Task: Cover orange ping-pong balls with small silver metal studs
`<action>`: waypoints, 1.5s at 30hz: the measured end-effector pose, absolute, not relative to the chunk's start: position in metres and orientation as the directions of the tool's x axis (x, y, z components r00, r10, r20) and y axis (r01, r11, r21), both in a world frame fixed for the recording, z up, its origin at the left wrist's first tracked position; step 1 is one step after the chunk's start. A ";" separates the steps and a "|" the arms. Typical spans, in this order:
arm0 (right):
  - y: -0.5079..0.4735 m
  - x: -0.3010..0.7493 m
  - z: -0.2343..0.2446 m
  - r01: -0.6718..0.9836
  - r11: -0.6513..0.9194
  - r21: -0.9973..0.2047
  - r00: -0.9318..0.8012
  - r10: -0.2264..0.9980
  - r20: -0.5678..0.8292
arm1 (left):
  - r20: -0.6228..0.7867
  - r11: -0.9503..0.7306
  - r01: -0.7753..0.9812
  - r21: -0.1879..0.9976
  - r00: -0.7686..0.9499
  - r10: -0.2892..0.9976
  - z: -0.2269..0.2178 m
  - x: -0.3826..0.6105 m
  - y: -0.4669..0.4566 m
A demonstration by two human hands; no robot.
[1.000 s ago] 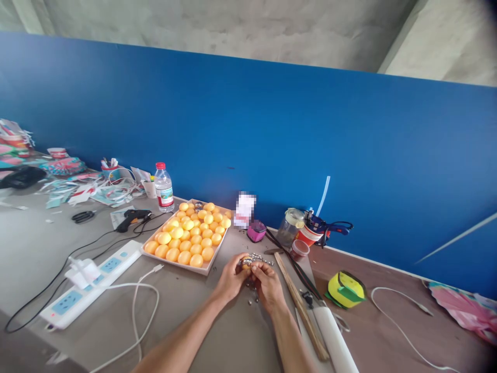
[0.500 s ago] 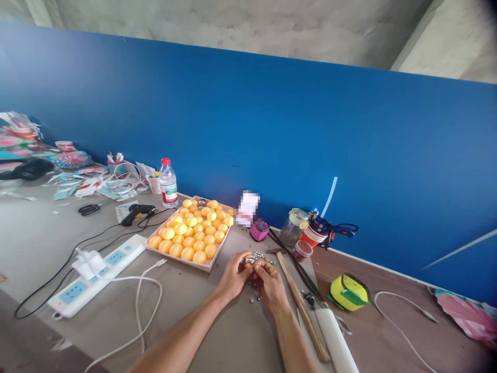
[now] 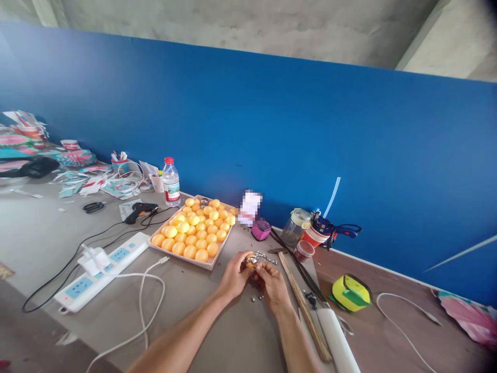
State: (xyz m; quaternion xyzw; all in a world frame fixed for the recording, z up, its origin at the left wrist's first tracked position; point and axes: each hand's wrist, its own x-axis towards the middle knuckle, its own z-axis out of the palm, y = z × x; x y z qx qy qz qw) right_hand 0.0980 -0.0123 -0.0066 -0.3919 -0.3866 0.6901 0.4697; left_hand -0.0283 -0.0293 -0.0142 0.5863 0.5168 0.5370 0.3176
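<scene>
Left hand (image 3: 233, 277): is cupping the ball (image 3: 250, 260) from the left, its grip curling closed round it, probably so the round thing is not slipping.
Right hand (image 3: 274, 285): is meeting the left from the other side, fingertips pressing together on the ball; whether they are also pinching a bead is too small to tell.
Ball: is sitting between both hands just above the desk (image 3: 39, 243), midway between the near and far edges; orange, with silvery bits showing on top.
Beads (image 3: 267, 257): are lying in a small silvery heap just beyond the hands, a few strays sitting under the wrists, all within easy reach.
Tray (image 3: 178, 257): is standing left of the hands toward the far edge, its rim likely keeping the orange balls (image 3: 194, 233) from rolling off.
Sticks (image 3: 306, 311): are lying right of the right hand, running toward the near edge beside a white roll (image 3: 337, 342).
Strip (image 3: 97, 269): is stretching toward the left near corner, a white cable looping from it.
Bottle (image 3: 171, 182): is standing upright behind the tray by the wall (image 3: 272, 119).
Jar (image 3: 297, 225): is standing along the far edge, next to a red cup (image 3: 312, 235).
</scene>
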 end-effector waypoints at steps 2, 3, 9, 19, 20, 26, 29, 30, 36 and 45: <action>-0.013 0.096 -0.007 -0.389 -0.266 -0.882 -0.255 0.951 -0.174 | 0.307 -0.268 0.269 0.925 -0.113 0.945 -0.015 -0.028 -0.029; -0.014 0.096 -0.007 -0.409 -0.260 -0.875 -0.252 0.953 -0.165 | 0.307 -0.268 0.271 0.925 -0.115 0.945 -0.015 -0.028 -0.029; -0.014 0.090 -0.009 -0.496 -0.229 -0.838 -0.245 0.962 -0.119 | 0.319 -0.272 0.288 0.918 -0.131 0.939 -0.014 -0.027 -0.030; -0.014 0.093 -0.006 -0.448 -0.282 -0.849 -0.263 0.949 -0.176 | 0.319 -0.273 0.296 0.915 -0.121 0.940 -0.012 -0.028 -0.031; -0.013 0.094 -0.006 -0.446 -0.288 -0.848 -0.271 0.946 -0.179 | 0.319 -0.273 0.298 0.915 -0.117 0.940 -0.012 -0.028 -0.032; -0.011 0.097 -0.008 -0.435 -0.313 -0.844 -0.284 0.937 -0.201 | 0.331 -0.280 0.330 0.901 -0.107 0.938 -0.010 -0.027 -0.033; -0.011 0.097 -0.010 -0.425 -0.317 -0.848 -0.277 0.937 -0.212 | 0.355 -0.298 0.349 0.888 -0.111 0.928 -0.010 -0.026 -0.034; -0.012 0.097 -0.010 -0.421 -0.317 -0.850 -0.270 0.938 -0.217 | 0.359 -0.301 0.353 0.886 -0.110 0.927 -0.010 -0.026 -0.034; -0.013 0.093 -0.008 -0.413 -0.281 -0.866 -0.212 0.955 -0.208 | 0.371 -0.307 0.375 0.875 -0.109 0.922 -0.013 -0.027 -0.034; -0.013 0.086 -0.009 -0.382 -0.179 -0.907 -0.098 0.983 -0.152 | 0.309 -0.255 0.335 0.907 -0.119 0.944 -0.010 -0.025 -0.034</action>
